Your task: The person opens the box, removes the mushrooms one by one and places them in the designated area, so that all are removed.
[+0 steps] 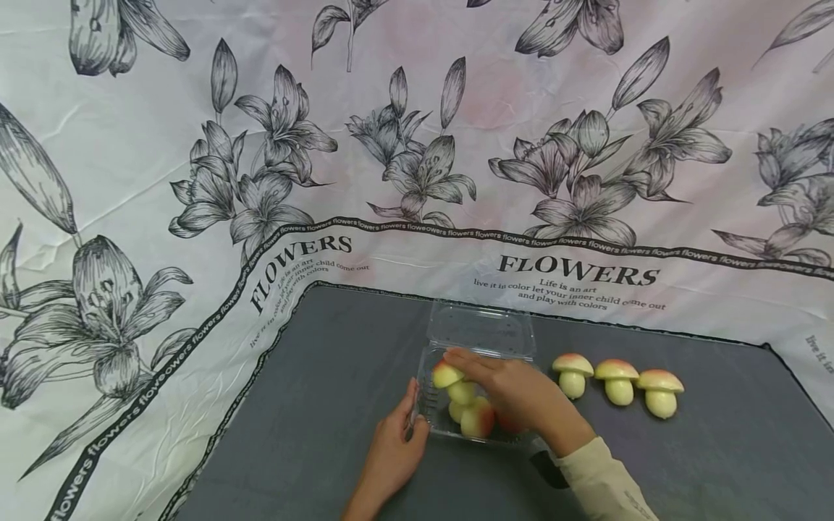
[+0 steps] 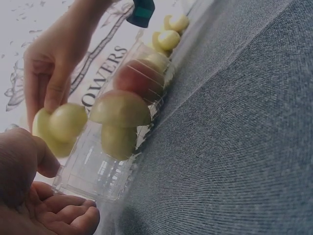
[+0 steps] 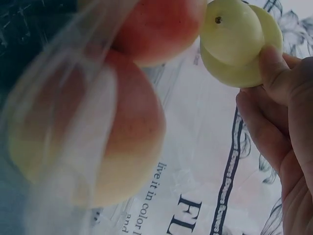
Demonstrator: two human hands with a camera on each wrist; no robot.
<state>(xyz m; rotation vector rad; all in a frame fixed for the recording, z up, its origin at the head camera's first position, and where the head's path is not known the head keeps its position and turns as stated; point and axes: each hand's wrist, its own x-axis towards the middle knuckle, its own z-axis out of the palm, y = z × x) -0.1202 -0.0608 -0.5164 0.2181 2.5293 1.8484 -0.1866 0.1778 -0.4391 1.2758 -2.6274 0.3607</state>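
Note:
A clear plastic clamshell box point(image 1: 425, 405) lies on the grey surface with its lid point(image 1: 478, 329) folded back. My left hand point(image 1: 394, 445) pinches the box's left edge between thumb and fingers, as the left wrist view shows. My right hand point(image 1: 528, 394) holds a toy mushroom point(image 3: 232, 36) with a red-yellow cap and pale stem by its cap, above the left part of the box. Inside the box lies another toy mushroom point(image 2: 120, 115), and a red cap point(image 2: 139, 78) shows beside it. In the head view the right hand partly covers the box's contents.
Three more toy mushrooms point(image 1: 617, 380) lie in a row to the right of the box. Behind the grey surface point(image 1: 339, 362) rises a white cloth point(image 1: 417, 268) printed with flowers. A small black object point(image 1: 549, 469) is by the right sleeve.

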